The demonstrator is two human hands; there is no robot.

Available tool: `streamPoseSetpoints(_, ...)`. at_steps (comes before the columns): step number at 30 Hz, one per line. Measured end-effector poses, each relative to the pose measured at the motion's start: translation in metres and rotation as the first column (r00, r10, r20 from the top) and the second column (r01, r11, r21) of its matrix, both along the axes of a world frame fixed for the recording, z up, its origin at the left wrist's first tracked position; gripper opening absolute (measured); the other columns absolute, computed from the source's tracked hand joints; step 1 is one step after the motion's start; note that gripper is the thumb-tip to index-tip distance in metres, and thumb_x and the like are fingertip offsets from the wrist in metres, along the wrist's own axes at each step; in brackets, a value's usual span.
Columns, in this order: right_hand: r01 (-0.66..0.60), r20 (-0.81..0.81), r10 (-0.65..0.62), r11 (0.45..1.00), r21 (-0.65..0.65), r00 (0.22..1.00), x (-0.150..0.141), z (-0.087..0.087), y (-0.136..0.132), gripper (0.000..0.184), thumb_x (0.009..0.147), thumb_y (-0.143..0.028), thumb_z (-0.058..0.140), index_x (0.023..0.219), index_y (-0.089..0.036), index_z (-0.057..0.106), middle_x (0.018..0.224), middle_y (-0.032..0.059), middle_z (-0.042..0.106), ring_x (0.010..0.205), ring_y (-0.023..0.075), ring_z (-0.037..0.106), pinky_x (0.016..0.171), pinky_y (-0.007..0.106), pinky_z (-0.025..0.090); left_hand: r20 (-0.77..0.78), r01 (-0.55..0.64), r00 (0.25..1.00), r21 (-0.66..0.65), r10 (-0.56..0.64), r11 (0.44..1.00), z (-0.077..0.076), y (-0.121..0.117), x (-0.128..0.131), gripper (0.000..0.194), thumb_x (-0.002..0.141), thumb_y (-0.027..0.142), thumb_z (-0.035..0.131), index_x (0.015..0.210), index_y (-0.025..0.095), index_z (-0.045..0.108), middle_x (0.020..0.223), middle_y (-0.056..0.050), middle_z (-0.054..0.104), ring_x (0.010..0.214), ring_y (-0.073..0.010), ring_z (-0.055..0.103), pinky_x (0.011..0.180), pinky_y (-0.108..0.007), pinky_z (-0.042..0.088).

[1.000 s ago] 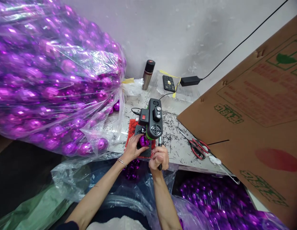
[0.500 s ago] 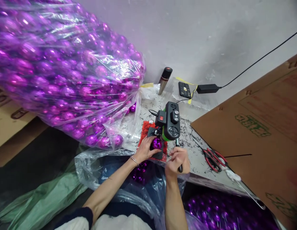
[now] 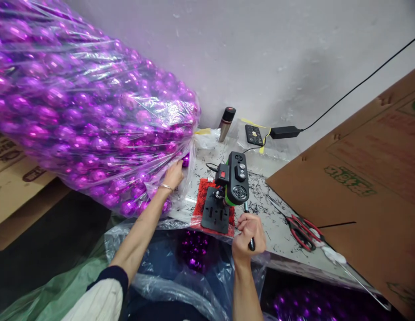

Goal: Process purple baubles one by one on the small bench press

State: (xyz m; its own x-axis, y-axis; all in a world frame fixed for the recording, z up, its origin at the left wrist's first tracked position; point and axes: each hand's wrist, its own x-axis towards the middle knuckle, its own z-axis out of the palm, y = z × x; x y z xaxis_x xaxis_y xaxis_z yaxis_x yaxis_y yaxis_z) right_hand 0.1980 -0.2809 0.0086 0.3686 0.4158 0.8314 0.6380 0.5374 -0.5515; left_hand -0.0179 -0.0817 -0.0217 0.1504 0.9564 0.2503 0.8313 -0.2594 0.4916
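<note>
My right hand point(image 3: 250, 235) is closed around the black-gripped lever point(image 3: 252, 244) of a small black bench press point(image 3: 240, 178). The press's slotted base plate point(image 3: 215, 214) has no ball on it and rests on a red mat point(image 3: 199, 209). My left hand point(image 3: 174, 174), with a bracelet on the wrist, reaches to the mouth of a big clear plastic bag point(image 3: 127, 111) full of shiny purple balls. Its fingers, partly hidden, look loosely stretched towards a purple ball point(image 3: 185, 160) at the opening.
Red-handled scissors point(image 3: 302, 232) and a white-handled metal hook point(image 3: 334, 255) lie right of the press, beside a large cardboard box point(image 3: 354, 178). Behind stand a flask point(image 3: 227, 124), a dark phone-like slab point(image 3: 254, 134) and a power adapter point(image 3: 285, 132). Purple balls point(image 3: 195, 249) sit in an open bag below the table edge.
My left hand has left the press plate and moved up-left to the bag. The purple ball that was on the plate is gone from it. My right hand stays on the lever.
</note>
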Motion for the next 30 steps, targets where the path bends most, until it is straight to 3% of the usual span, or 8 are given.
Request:
streamPoseSetpoints(4,0.013,0.002,-0.012,1.000,-0.009,1.000,-0.001,-0.002,0.000,0.041,0.107,-0.018,0.045,0.066,-0.022,0.049,0.063,-0.0042,0.052,0.063,0.0126,0.059,0.060,0.028,0.043,-0.050,-0.039,0.998,-0.019,0.038,0.999,-0.005,0.035,-0.002,0.060,0.081,-0.002,0.049,0.138,0.004,0.063,0.144,-0.027,0.065,0.139,-0.0374,0.060,0.122,-0.057,0.044)
streamPoseSetpoints(8,0.011,-0.003,-0.011,1.000,-0.008,1.000,-0.001,-0.003,-0.001,0.041,0.106,-0.017,0.044,0.066,-0.022,0.049,0.061,-0.0044,0.050,0.064,0.0131,0.060,0.060,0.028,0.043,-0.079,-0.038,0.996,-0.011,0.037,0.999,-0.010,0.032,0.003,0.054,0.082,-0.003,0.044,0.132,0.003,0.066,0.140,-0.031,0.066,0.140,-0.0426,0.055,0.121,-0.069,0.036)
streamPoseSetpoints(13,-0.020,-0.003,0.020,1.000,-0.019,1.000,0.000,-0.004,-0.002,0.039,0.106,-0.016,0.045,0.068,-0.023,0.050,0.064,-0.0040,0.053,0.066,0.0130,0.061,0.061,0.027,0.044,-0.083,-0.035,0.996,-0.003,0.035,0.999,0.001,0.028,0.000,0.032,0.088,0.013,0.057,0.116,0.005,0.070,0.126,-0.030,0.070,0.131,-0.0447,0.059,0.114,-0.062,0.043)
streamPoseSetpoints(17,-0.030,0.000,0.030,0.999,-0.045,1.000,0.001,-0.002,-0.003,0.038,0.106,-0.016,0.044,0.069,-0.022,0.052,0.065,-0.0033,0.054,0.066,0.0132,0.061,0.061,0.028,0.045,0.226,-0.044,0.972,-0.100,0.066,0.994,0.017,0.001,-0.009,0.050,0.089,0.043,0.077,0.126,0.010,0.069,0.127,-0.022,0.073,0.124,-0.0391,0.066,0.112,-0.056,0.050)
streamPoseSetpoints(21,-0.018,-0.014,0.017,1.000,-0.024,1.000,-0.001,0.008,-0.001,0.039,0.105,-0.016,0.044,0.067,-0.023,0.051,0.061,-0.0037,0.051,0.065,0.0137,0.060,0.061,0.029,0.043,0.818,0.266,0.560,-0.327,0.131,0.907,0.023,-0.047,-0.009,0.060,0.091,0.061,0.075,0.130,0.016,0.070,0.123,-0.015,0.078,0.113,-0.0292,0.075,0.099,-0.047,0.062)
streamPoseSetpoints(24,-0.009,-0.025,0.009,1.000,-0.020,1.000,0.000,0.018,0.001,0.039,0.106,-0.016,0.046,0.067,-0.023,0.049,0.061,-0.0040,0.051,0.064,0.0133,0.059,0.062,0.030,0.042,0.926,0.471,0.275,-0.365,0.260,0.803,0.013,-0.079,0.001,0.056,0.089,0.058,0.079,0.127,0.017,0.070,0.121,-0.015,0.079,0.107,-0.0283,0.079,0.093,-0.045,0.066)
streamPoseSetpoints(27,-0.001,-0.024,0.000,0.999,-0.047,1.000,0.001,0.024,0.002,0.039,0.106,-0.018,0.046,0.067,-0.023,0.049,0.061,-0.0036,0.052,0.063,0.0132,0.059,0.062,0.030,0.043,0.915,0.595,0.157,-0.387,0.371,0.704,-0.002,-0.099,0.016,0.047,0.093,0.056,0.074,0.120,0.018,0.071,0.116,-0.014,0.081,0.107,-0.0310,0.080,0.093,-0.046,0.067)
streamPoseSetpoints(30,0.009,-0.012,-0.009,0.998,-0.067,1.000,0.001,0.026,0.001,0.039,0.107,-0.020,0.046,0.068,-0.023,0.050,0.062,-0.0033,0.053,0.062,0.0134,0.058,0.060,0.031,0.043,0.890,0.606,0.092,-0.406,0.447,0.684,-0.015,-0.111,0.030,0.037,0.094,0.050,0.075,0.112,0.018,0.072,0.112,-0.012,0.081,0.106,-0.0283,0.081,0.096,-0.043,0.067)
